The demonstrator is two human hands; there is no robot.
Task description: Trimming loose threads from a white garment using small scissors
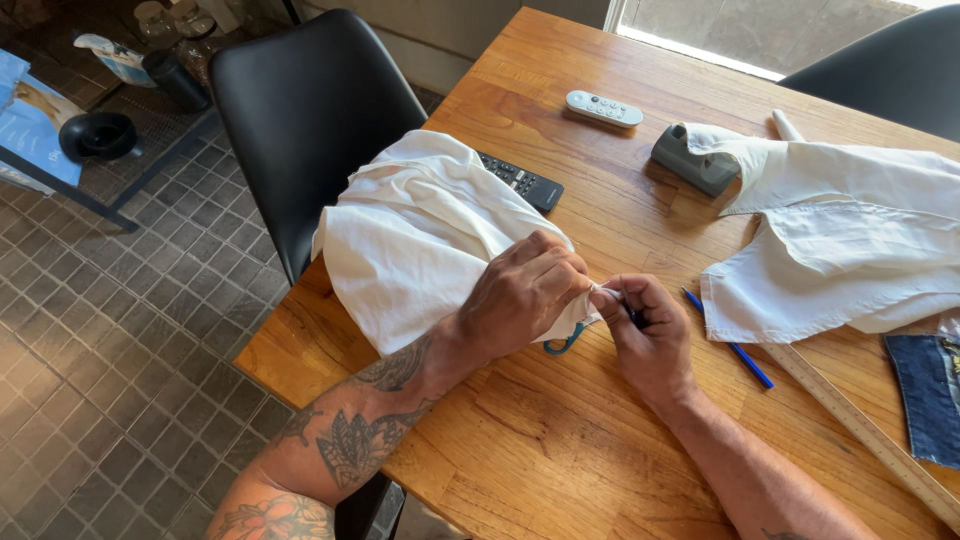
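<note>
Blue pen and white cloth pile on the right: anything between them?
In the head view, nothing lies between the blue pen and the white cloth pile: only bare wooden table. The pen's upper end sits right at the cloth's lower-left corner.

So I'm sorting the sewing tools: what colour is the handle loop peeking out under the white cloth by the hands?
Teal-blue handle loop, seen in the head view.

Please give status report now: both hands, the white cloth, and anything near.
Left hand grip closed on white cloth. Right hand pinches cloth edge, dark thin tool in fingers. Teal scissors handle under cloth; blue pen beside right hand.
</note>
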